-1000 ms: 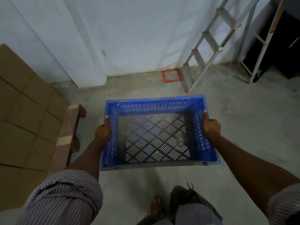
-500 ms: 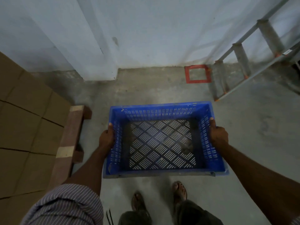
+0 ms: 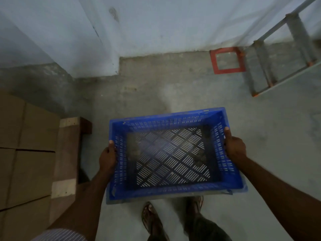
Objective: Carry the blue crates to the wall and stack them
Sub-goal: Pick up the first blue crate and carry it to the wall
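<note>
- While held off the concrete floor [image 3: 173, 94] by both hands, the blue plastic crate [image 3: 165, 121] sits level and open side up, with its long sides running left to right. Its near edge hangs over the person's feet, and its far edge is well short of the wall [image 3: 156, 23]. Side walls are slotted, and the base has slots in a diagonal diamond pattern.
- Left hand [image 3: 107, 157]: grip closed on the crate's left short side. The thumb lies along the top rim; the fingers are hidden outside the wall.
- Right hand [image 3: 234, 148]: grip closed on the crate's right short side. The thumb is up on the rim; the fingers are out of sight behind the wall.
- Striped sleeve [image 3: 60, 235]: on the left upper arm, at the bottom edge of the view.
- Feet in sandals [image 3: 151, 218]: on the floor below the crate's near edge.
- Wall: pale, with a projecting corner to the left of centre.
- Red square outline [image 3: 225, 71]: marked on the floor where it meets the wall, far right of the crate.
- Metal ladder [image 3: 298, 35]: just beside the red square on its right, with orange fittings at the rung ends.
- Cardboard boxes [image 3: 26, 153]: stacked along the left edge of the floor.
- Wooden pallet [image 3: 67, 153]: under the boxes, near the left hand.
</note>
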`<state>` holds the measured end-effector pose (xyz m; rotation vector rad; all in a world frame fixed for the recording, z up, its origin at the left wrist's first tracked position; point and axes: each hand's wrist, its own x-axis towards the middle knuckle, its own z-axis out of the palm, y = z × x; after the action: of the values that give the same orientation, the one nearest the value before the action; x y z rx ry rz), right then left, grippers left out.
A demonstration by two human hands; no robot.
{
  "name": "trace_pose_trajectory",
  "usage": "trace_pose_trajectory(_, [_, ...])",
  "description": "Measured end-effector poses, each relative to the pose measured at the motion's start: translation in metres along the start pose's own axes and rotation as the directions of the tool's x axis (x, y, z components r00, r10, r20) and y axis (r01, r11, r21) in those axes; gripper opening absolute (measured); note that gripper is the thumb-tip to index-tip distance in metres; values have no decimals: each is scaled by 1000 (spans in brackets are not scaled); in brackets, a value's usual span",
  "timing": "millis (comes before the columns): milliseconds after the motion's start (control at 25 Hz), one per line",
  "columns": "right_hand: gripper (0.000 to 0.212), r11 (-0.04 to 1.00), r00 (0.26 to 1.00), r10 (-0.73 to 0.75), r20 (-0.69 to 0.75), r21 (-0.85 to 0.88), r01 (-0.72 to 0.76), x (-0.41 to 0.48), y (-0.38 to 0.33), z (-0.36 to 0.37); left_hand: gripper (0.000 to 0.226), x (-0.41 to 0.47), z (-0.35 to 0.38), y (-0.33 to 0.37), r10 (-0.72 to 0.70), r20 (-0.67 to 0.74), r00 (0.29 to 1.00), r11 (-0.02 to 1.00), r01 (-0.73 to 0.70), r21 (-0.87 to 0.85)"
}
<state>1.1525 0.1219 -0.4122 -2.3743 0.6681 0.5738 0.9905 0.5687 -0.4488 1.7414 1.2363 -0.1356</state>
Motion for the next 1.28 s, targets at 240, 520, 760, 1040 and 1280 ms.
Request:
trace_pose_trajectory(240, [115,999,1000,-10,-17,48,10,71,-74,25,92,81,14,77,12,-2,1000,1000,-12,-21])
trace_pose_trajectory(520, [118,999,999,-25,-45,37,27,185,-181,48,68,192,52,169,15,33,999,999,-14,-45])
trace_pose_trajectory(760, [124,999,998,-29,-52,39,31,300,-243,116,57,331,104,206,50,67,997,997,-45,-66])
trace_pose_trajectory(1040, [125,994,995,-59,-77,90,66,465,-277,207,53,492,197,222,128,25,991,987,-125,-100])
trace_pose_trajectory(1280, [105,974,993,-73,-96,207,91,540,-310,241,58,580,252,237,183,19,983,977,-180,-117])
